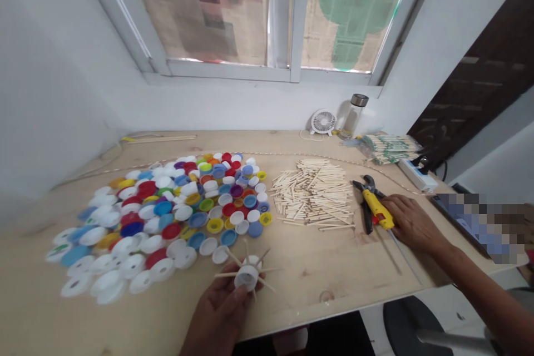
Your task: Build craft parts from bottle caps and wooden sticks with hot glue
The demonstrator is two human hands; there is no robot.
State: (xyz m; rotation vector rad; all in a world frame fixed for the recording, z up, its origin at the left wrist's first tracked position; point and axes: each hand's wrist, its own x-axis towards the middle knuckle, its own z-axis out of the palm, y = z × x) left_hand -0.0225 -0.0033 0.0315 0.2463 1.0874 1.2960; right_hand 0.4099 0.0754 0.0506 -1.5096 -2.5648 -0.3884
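My left hand [225,303] grips a white bottle cap [247,278] near the table's front edge. Several short wooden sticks stick out around that cap like spokes. At the right, my right hand [406,222] is closed at the side of a yellow hot glue gun [377,209]; its fingertips are partly hidden behind the gun. A long translucent glue stick [406,256] extends from the gun's back end. Dark-handled pliers [367,214] lie beside and partly under the gun.
Many coloured bottle caps [162,208] spread across the left of the wooden table. A pile of short sticks [315,192] lies in the middle. Behind are a small fan [324,121], a glass bottle [352,117], bagged sticks [390,147] and a power strip [418,175].
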